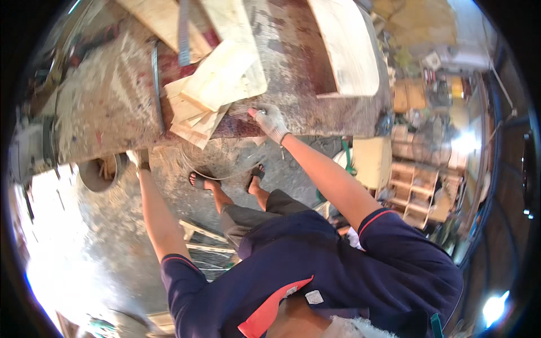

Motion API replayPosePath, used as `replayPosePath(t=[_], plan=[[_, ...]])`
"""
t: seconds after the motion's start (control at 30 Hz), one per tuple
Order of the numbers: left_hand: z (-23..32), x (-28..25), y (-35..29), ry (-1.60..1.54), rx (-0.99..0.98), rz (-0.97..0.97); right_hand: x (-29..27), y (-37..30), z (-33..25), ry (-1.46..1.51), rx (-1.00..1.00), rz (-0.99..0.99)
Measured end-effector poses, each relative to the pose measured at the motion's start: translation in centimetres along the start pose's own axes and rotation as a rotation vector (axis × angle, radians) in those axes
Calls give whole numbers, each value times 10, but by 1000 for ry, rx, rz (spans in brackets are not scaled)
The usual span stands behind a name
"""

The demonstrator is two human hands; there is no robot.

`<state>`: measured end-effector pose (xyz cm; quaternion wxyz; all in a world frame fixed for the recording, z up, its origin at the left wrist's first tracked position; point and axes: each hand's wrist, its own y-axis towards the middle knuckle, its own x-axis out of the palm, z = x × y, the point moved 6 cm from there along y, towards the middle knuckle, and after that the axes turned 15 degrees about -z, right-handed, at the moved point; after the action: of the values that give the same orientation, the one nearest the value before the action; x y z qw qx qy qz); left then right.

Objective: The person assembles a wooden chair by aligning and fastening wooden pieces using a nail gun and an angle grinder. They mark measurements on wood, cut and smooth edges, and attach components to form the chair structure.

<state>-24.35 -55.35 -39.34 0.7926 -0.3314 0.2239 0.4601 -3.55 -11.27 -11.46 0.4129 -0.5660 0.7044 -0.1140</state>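
Note:
My right hand [270, 121], in a pale work glove with a reddish fingertip showing, is at the front edge of the worn wooden workbench [107, 107]. Its fingers are curled; what they hold, if anything, is too small to make out. Just left of it, several thin pale wood boards [217, 76] lie in an untidy, fanned stack. My left hand [135, 159], also gloved, hangs low below the bench edge, beside a round bucket [100, 176] with wood scraps inside. Its fingers are blurred, and a small brown patch shows against it.
A dark metal bar [156, 84] and a steel ruler [184, 36] lie on the bench. A pale curved wooden panel [352, 48] stands at its right end. Wooden shelving [414, 188] is at the right. A thin cord loop [225, 176] lies on the floor near my feet.

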Motion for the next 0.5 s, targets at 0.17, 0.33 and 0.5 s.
replayPosePath(t=[0.17,0.33,0.5], plan=[[34,-4,-115,-938,23,329,0,1,-1,-42,-107,106],[93,18,-270,-924,-434,338,-2,3,-2,36,-241,21],[120,20,-356,-1404,-659,288,30,-61,-29,46,-422,-230]])
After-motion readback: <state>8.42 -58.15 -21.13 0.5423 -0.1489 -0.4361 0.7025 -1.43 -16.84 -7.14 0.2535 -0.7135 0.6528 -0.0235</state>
